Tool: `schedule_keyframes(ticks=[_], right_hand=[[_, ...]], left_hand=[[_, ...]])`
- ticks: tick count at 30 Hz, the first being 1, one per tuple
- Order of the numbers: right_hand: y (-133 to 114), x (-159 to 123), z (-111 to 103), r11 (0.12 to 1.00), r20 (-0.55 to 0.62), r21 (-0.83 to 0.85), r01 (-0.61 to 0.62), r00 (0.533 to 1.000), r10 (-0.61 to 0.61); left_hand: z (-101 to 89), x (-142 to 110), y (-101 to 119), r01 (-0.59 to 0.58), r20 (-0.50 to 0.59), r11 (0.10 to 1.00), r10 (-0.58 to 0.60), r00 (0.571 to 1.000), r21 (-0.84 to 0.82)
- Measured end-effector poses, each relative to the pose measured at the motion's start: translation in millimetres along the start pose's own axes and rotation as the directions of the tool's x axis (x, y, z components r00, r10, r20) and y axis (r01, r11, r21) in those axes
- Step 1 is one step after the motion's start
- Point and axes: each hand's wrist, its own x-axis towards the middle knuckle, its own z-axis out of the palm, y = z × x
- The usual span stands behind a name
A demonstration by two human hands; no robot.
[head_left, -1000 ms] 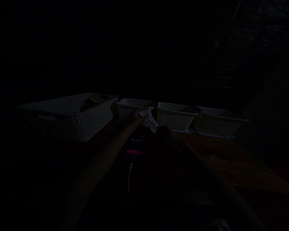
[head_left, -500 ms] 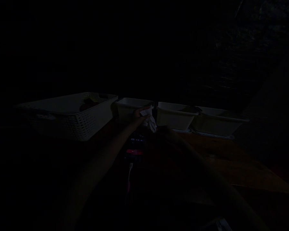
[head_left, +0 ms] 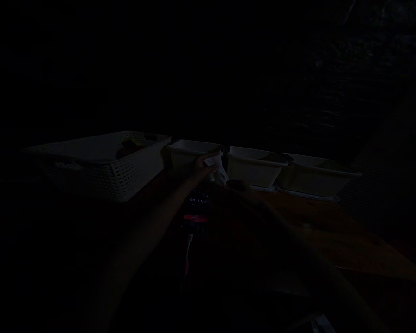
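The view is very dark. My left hand point(head_left: 201, 169) is closed on a white, crumpled thing point(head_left: 216, 167), perhaps a cloth or a thin packet; its kind cannot be made out. My right hand point(head_left: 238, 187) is at the lower right edge of this white thing, its fingers mostly lost in shadow, so I cannot tell whether they grip it. Below the hands lies a phone point(head_left: 196, 217) with a lit timer screen and a red bar. A pale charging cable point(head_left: 188, 247) runs from its near end.
A large white perforated basket point(head_left: 135, 178) stands at left, with a dark, partly yellow thing point(head_left: 130, 147) inside. Three pale tubs, a left one point(head_left: 180, 150), a middle one point(head_left: 253, 171) and a right one point(head_left: 315, 180), line the back of the wooden table point(head_left: 360, 245).
The white thing looks more spread out and its folds have shifted. My right hand shows slightly closer to its lower edge. The whole view has shifted a little.
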Motion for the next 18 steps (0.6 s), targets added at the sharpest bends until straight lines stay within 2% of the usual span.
schedule_keyframes(ticks=[5, 10, 14, 18], right_hand=[[6, 3, 0, 0.999, -0.055, 0.044, 0.009, 0.998, -0.006], [8, 3, 1, 0.995, -0.153, 0.078, -0.054, 0.986, 0.066], [21, 9, -3, 0.996, -0.124, -0.087, -0.008, 0.992, -0.003], [32, 12, -8, 0.963, -0.143, -0.270, 0.011, 0.988, -0.051]], left_hand=[[1.8, 0, -2, -0.050, 0.000, 0.998, 0.050, 0.999, 0.036], [5.1, -1, -2, -0.048, -0.011, 0.994, 0.049, 0.999, 0.099], [7.0, -1, -6, -0.078, 0.010, 0.990, 0.078, 0.997, 0.115], [10.0, -1, -9, -0.032, 0.079, 0.996, 0.026, 0.997, 0.081]])
